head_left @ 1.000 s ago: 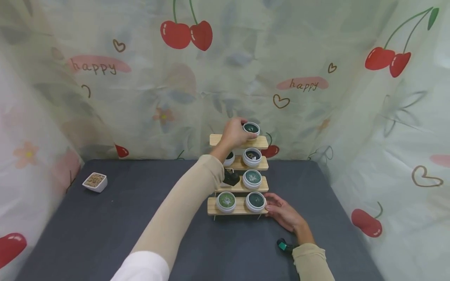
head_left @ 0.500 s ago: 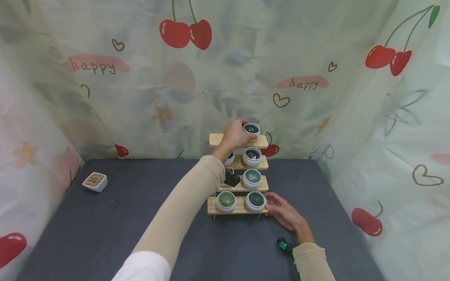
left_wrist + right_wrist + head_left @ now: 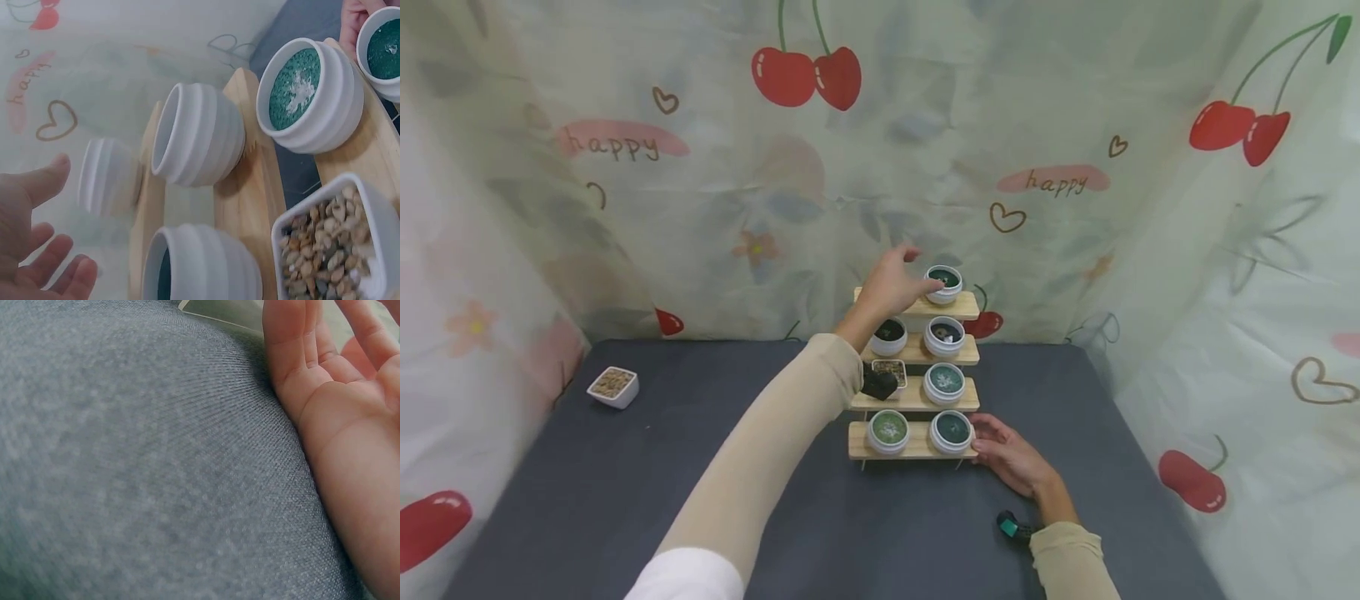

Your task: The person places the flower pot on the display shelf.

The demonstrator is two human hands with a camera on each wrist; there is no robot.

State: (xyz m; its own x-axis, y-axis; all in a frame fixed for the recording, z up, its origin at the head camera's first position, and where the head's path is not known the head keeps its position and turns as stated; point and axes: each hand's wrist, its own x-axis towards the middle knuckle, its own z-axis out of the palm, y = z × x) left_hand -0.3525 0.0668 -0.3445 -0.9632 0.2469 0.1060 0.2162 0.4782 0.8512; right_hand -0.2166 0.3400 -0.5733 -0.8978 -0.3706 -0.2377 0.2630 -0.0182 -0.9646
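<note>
My left hand (image 3: 889, 287) is beside a small white ribbed pot with a dark green filling (image 3: 946, 296) on the top board. Its fingers are spread, and a gap to the pot shows in the left wrist view (image 3: 109, 178). The stepped wooden stand (image 3: 917, 450) carries more such pots, two of them on the lowest board. On its second-lowest board stands a square white dish of small stones (image 3: 322, 250). My right hand (image 3: 1015, 465) holds the right end of the lowest board, thumb in front and fingers behind; the right wrist view shows mostly palm.
Another square white dish of small stones (image 3: 613, 387) stands at the far left of the dark grey tabletop (image 3: 715, 392). A printed cherry curtain (image 3: 700, 208) closes off the back and sides. A black wrist device (image 3: 1013, 527) is at my right wrist.
My left hand has let go of the top right pot and drawn back a little to the left, its fingers spreading. My right hand has stayed at the lowest board.
</note>
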